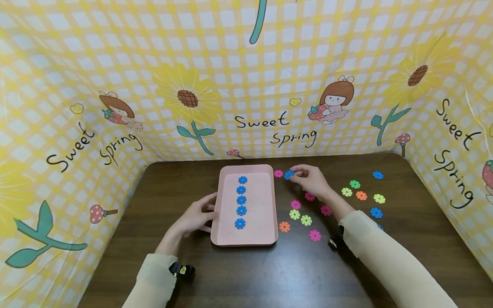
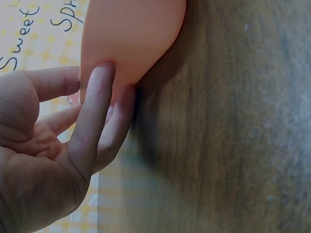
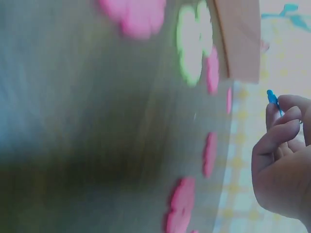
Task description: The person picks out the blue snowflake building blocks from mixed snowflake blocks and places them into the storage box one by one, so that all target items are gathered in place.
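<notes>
The right hand [image 1: 313,180] pinches a blue disc [image 1: 288,175] between thumb and fingertips, near the far right corner of the pink tray [image 1: 262,205]; the right wrist view shows that disc against the checked cloth [image 1: 246,64], clear of the desk. The left hand [image 1: 196,216] rests at the tray's left side, its fingers apart and mostly straight, fingertips touching the outer wall.

Inside the tray, left of its middle, five blue discs [image 1: 241,199] lie in a line running from the far end toward the near end, spaced apart.

On the brown desk [image 1: 246,278], a pink disc [image 1: 278,173] lies just beside the tray's far right corner. Nearer, an orange disc [image 1: 284,226] lies close to the tray's right wall, with two yellow-green discs [image 1: 300,217] next to it. Farther right, a green disc [image 1: 354,184] lies beyond the right forearm.
</notes>
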`<state>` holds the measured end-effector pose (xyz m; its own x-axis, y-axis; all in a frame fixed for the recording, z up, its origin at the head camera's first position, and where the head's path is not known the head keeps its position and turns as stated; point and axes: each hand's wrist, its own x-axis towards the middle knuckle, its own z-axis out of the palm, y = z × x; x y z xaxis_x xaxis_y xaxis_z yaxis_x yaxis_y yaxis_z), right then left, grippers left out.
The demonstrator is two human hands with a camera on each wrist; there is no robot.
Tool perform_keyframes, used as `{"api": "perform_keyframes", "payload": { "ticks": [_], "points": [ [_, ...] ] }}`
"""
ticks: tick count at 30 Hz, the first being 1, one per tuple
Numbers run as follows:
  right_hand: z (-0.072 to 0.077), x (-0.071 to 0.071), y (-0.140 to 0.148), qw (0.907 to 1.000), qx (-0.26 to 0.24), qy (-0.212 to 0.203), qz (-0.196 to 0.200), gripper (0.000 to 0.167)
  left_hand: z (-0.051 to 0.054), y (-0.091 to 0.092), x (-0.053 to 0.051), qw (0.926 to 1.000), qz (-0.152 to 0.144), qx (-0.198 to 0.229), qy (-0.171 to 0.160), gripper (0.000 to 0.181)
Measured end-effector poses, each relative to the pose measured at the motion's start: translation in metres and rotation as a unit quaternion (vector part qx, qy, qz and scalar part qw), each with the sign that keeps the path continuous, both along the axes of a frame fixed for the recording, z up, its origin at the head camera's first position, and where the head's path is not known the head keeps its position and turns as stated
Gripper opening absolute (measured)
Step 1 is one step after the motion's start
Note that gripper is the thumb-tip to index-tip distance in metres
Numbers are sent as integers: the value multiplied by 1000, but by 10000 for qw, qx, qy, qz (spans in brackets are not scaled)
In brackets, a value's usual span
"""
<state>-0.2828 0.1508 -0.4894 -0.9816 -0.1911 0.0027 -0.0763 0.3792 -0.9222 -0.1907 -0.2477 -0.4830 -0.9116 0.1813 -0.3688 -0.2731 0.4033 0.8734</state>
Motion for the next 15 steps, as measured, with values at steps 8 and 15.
{"api": "perform_keyframes", "payload": {
  "ticks": [8,15],
  "points": [
    [4,28,-25,9951,-351,-218,898,27,0,-1,0,10000,-20,58,1,68],
    [2,50,-46,9857,-183,-174,1666,24,0,0,1,10000,9,1,4,68]
  ]
}}
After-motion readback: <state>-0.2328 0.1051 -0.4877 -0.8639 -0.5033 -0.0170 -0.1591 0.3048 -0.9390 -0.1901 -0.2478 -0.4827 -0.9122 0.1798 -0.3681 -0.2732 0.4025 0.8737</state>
